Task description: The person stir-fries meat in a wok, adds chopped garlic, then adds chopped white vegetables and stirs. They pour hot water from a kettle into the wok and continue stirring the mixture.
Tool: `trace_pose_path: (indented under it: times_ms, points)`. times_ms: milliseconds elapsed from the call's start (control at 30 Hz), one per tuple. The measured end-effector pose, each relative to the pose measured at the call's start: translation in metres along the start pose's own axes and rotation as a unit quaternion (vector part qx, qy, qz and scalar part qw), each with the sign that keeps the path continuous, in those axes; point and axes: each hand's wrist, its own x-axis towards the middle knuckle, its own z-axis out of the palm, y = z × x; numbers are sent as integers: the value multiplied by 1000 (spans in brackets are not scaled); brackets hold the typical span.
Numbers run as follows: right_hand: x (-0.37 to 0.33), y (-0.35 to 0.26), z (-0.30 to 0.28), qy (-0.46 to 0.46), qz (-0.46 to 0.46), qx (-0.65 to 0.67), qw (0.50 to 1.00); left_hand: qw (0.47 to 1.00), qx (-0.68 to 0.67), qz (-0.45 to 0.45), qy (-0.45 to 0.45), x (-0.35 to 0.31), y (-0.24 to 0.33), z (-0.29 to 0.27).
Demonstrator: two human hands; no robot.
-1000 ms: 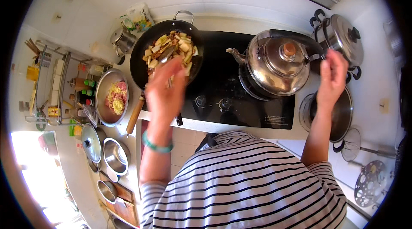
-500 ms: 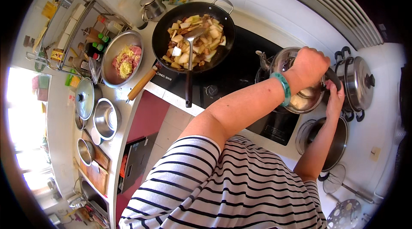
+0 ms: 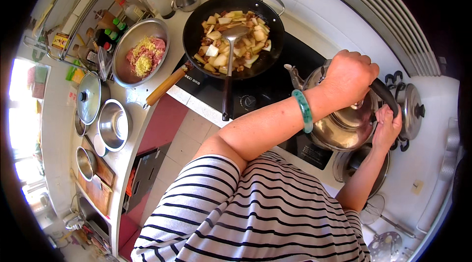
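Note:
Over the right part of the black cooktop, my left hand (image 3: 351, 77) is wrapped round the dark curved handle of a shiny steel kettle (image 3: 339, 127). A green bangle (image 3: 302, 111) circles that wrist. My right hand (image 3: 387, 127) grips the lower end of the same handle, fingers closed. The kettle's spout (image 3: 293, 74) points to the left. Left of it sits a black wok (image 3: 192, 41) with a wooden handle, holding browned, cut-up food (image 3: 246, 50). A dark-handled spatula (image 3: 227, 90) rests in the wok, its handle across the near rim.
Far left of the wok, a steel bowl (image 3: 118, 68) holds raw meat with minced yellow bits. A lidded pot (image 3: 89, 99) and an upright steel bowl (image 3: 114, 131) stand on the left counter. At the right are a lidded steel pot (image 3: 410, 102) and a deep pot (image 3: 381, 183).
The kettle looks larger and higher, lifted by both hands, and its body and spout show more fully. The whole view has shifted slightly.

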Motion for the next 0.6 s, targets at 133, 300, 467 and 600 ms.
trace_pose_path:
  times_ms: [133,300,467,600]
  points:
    - [4,-25,24,-44,5,-4,999,999,-13,-15,38,-3,-10,-32]
    - [4,-43,52,-58,-8,-79,995,997,-28,-41,56,-11,-22,-61]
    - [5,-52,71,-63,2,-122,990,994,-38,-50,90,-16,-37,-73]
    - [11,-59,84,-68,33,-188,979,990,-67,-72,97,-25,-51,-76]
